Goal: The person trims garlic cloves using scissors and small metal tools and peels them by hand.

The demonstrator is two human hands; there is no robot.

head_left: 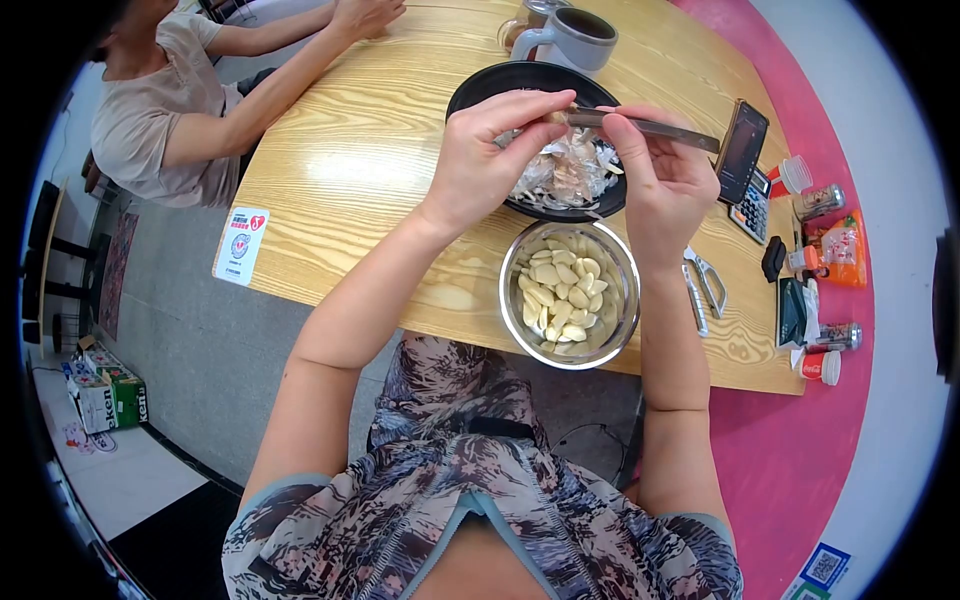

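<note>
Dull metal catches my eye first: a slim knife [680, 133] held up above the black bowl [472, 85]. Its long axis lies crosswise before the seated person, tipping slightly toward the body at the right. One squared end juts past the right hand [668, 178], pointing toward the propped phone [745, 150]; the other points to the left hand [478, 142]. I cannot tell from here which end is the blade. The right fingers pinch the knife along its length, while the left thumb and forefinger close on a small pale piece, mostly hidden, at the knife's left end. Below, papery peelings [565, 185] fill the black bowl. Just beside it, nearer the person, a steel bowl [508, 312] holds pale, peeled cloves [565, 285] at the edge of the table [350, 170].
</note>
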